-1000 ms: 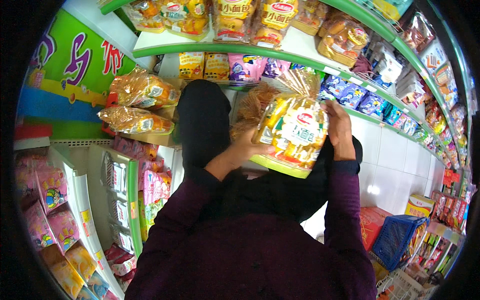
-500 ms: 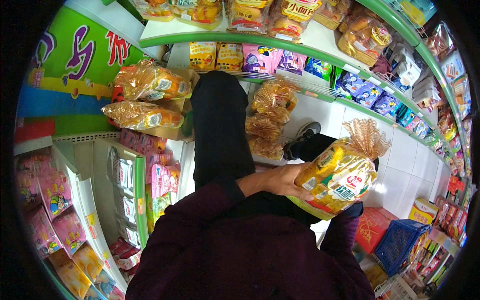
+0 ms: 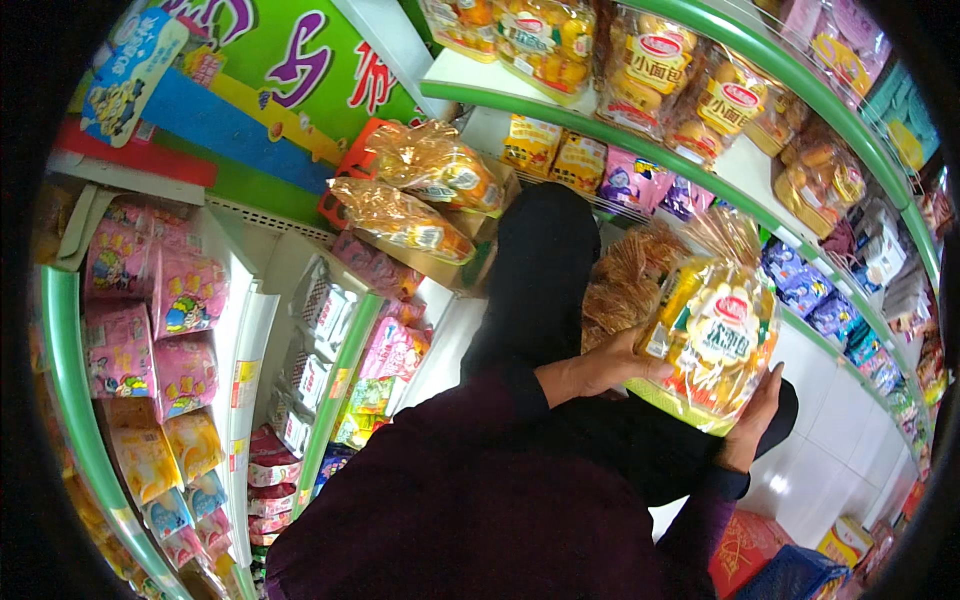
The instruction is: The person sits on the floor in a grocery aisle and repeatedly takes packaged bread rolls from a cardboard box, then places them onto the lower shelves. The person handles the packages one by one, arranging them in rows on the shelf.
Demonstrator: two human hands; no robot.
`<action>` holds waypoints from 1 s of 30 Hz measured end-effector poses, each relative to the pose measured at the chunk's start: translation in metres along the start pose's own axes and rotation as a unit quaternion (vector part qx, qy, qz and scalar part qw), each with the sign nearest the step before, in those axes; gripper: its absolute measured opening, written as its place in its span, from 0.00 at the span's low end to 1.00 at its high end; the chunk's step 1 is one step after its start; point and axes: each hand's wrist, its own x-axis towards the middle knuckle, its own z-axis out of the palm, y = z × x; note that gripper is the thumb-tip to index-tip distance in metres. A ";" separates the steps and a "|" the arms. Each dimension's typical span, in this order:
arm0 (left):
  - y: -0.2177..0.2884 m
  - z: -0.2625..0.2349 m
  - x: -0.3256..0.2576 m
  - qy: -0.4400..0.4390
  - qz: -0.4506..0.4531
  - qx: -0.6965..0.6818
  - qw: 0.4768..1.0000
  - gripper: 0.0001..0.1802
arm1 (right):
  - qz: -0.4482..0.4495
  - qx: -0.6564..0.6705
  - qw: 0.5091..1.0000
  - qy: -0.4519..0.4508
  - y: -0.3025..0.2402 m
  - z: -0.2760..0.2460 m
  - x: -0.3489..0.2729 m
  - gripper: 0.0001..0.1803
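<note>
Green-edged shelves point(image 3: 700, 40) curve above white floor tiles point(image 3: 840, 400). Below those shelves I hold a snack bag point(image 3: 715, 345), left hand point(image 3: 600, 370) and right hand point(image 3: 755, 420) both wrapped around it.

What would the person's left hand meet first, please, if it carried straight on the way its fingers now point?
The left hand already lies against the clear bag of yellow snacks; straight on, it would press into that bag first. Depth beyond is unclear.
</note>
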 end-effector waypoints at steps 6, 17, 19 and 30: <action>0.010 -0.009 0.002 0.049 0.052 0.028 0.997 0.36 | -0.043 -0.090 0.992 -0.078 0.016 0.000 0.001 0.42; 0.003 -0.014 -0.002 0.089 -0.001 0.067 0.994 0.30 | -0.047 -0.217 0.972 -0.077 0.017 0.024 -0.008 0.38; 0.007 -0.015 -0.005 0.094 -0.003 0.078 0.993 0.30 | -0.038 -0.187 0.977 -0.090 0.019 0.029 -0.006 0.37; 0.013 -0.015 -0.009 0.036 -0.015 0.188 0.981 0.36 | -0.073 -0.182 0.974 -0.117 0.016 0.039 -0.014 0.38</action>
